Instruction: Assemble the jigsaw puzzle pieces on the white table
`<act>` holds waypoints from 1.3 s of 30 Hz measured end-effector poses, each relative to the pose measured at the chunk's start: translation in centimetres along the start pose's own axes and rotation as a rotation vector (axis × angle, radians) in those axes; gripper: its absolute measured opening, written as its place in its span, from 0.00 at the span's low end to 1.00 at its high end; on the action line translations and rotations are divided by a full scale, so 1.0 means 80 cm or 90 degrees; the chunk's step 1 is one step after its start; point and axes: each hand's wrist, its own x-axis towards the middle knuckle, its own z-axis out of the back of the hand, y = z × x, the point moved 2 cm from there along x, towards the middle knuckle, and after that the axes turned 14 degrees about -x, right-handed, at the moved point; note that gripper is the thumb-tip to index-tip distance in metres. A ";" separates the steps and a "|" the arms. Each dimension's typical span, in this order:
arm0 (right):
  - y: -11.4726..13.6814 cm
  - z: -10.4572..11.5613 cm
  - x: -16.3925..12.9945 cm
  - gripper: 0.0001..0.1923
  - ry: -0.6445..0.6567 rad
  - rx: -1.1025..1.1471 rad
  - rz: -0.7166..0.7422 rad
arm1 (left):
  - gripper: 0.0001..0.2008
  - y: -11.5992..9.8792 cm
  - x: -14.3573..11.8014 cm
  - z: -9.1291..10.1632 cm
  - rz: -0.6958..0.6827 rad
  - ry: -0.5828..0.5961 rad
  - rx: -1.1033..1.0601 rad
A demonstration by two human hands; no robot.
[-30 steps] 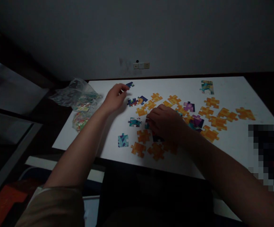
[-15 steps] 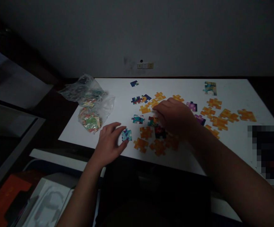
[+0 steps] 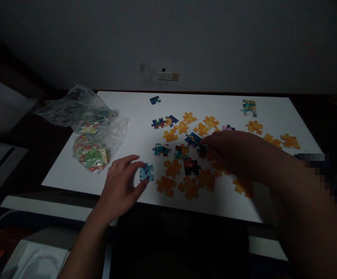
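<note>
My left hand has its thumb and index finger closed on the edges of a light-blue puzzle piece near the front of the white table. My right hand is palm down over the middle of the table. Its fingertips are on a dark puzzle piece, partly covered by the hand. A dark-blue piece lies just left of those fingertips. Close by are a teal piece, a striped multicoloured piece and a dark red piece.
Several orange pieces, one of them a front piece, lie around both hands. Clear plastic bags with more pieces sit on the table's left side. A teal-and-yellow piece is at the back right. An open white box stands below left.
My right hand has moved right and toward me across the pieces, uncovering the dark-blue piece and more orange ones. The left hand stays at the light-blue piece. The view has shifted.
</note>
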 end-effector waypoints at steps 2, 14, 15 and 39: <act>0.002 -0.003 0.013 0.08 0.039 -0.031 0.013 | 0.22 0.001 0.000 0.000 -0.005 -0.006 0.001; 0.053 -0.052 0.028 0.20 -0.046 0.009 0.124 | 0.20 0.005 -0.003 0.001 0.010 -0.011 -0.035; 0.056 -0.053 0.029 0.19 -0.035 0.015 0.121 | 0.20 0.006 -0.003 0.001 0.013 -0.011 -0.043; 0.063 -0.062 0.034 0.27 -0.080 0.173 0.149 | 0.19 0.000 -0.004 0.001 0.040 -0.039 -0.175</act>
